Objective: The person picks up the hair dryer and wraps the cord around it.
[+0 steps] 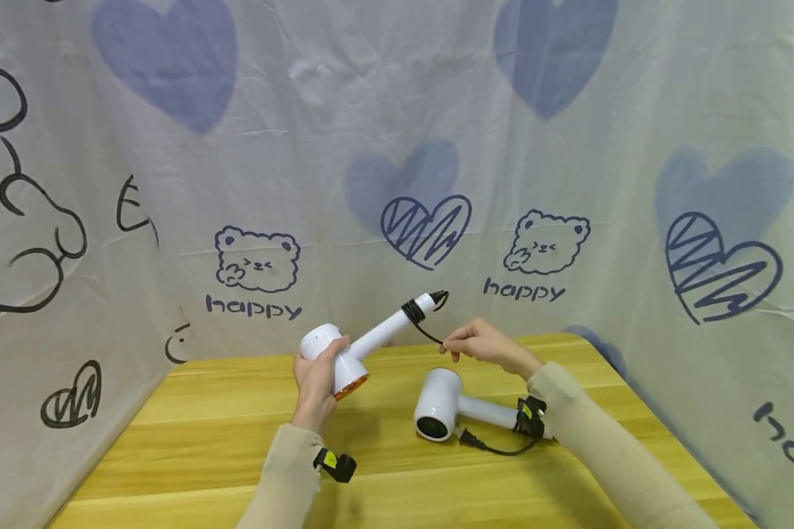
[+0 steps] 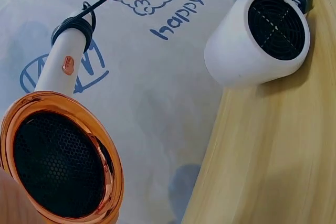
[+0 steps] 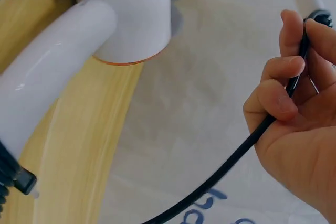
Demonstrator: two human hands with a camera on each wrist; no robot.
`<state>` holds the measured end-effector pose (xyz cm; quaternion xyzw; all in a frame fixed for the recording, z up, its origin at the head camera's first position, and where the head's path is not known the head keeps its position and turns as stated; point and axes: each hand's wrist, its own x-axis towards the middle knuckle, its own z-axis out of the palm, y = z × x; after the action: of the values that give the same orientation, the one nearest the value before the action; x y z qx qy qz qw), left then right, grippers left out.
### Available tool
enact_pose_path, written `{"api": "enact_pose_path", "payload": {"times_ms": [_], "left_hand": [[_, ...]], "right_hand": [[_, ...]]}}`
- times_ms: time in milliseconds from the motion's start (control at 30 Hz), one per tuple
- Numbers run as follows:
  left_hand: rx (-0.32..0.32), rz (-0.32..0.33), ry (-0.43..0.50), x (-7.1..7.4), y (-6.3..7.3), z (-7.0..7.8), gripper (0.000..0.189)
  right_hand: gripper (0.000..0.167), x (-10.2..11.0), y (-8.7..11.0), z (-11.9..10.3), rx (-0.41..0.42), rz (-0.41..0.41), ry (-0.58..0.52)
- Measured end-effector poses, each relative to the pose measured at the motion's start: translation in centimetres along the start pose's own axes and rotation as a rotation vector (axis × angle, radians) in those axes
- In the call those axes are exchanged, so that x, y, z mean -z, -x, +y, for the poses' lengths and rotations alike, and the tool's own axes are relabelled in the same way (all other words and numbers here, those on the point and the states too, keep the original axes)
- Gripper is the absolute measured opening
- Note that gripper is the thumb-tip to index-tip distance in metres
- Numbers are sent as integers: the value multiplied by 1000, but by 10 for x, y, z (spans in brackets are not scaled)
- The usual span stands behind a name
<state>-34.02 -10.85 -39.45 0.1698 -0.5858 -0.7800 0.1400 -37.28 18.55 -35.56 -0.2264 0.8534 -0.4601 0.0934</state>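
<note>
My left hand (image 1: 314, 383) grips the barrel of a white hair dryer (image 1: 384, 332) with a copper-coloured rim (image 2: 113, 182), raised above the table. Its handle slants up to the right, and black cord (image 1: 413, 311) is coiled round the handle's end. A length of this cord runs taut from the coil to my right hand (image 1: 483, 345), which pinches it between thumb and fingers. In the right wrist view the cord (image 3: 231, 161) passes through the curled fingers and trails on below. Below my right hand, a second white hair dryer (image 1: 440, 397) lies on the table.
The wooden table (image 1: 205, 426) reaches back to a pale curtain (image 1: 344, 279) printed with hearts and bears. On the second dryer's handle sits a bundled black cord (image 1: 531, 419), its plug (image 1: 471, 438) lying near the barrel. Curtain sides stand left and right.
</note>
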Motion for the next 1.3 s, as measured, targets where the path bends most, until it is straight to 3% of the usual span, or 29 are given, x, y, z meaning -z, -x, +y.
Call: {"api": "enact_pose_path", "payload": {"times_ms": [200, 433, 767, 1133, 1300], "left_hand": [[-14, 5, 40, 4, -3, 1, 83], [19, -22, 65, 10, -3, 2, 77], [54, -70, -46, 12, -7, 2, 72], [112, -216, -93, 11, -5, 0, 73], [124, -301, -111, 10, -5, -4, 73]], "right_hand": [[24, 8, 0, 21, -29, 14, 99], [26, 14, -2, 33, -88, 55, 101], [20, 18, 2, 36, -142, 149, 168], [40, 18, -4, 34, -162, 225, 222], [43, 18, -8, 31, -129, 237, 220]]}}
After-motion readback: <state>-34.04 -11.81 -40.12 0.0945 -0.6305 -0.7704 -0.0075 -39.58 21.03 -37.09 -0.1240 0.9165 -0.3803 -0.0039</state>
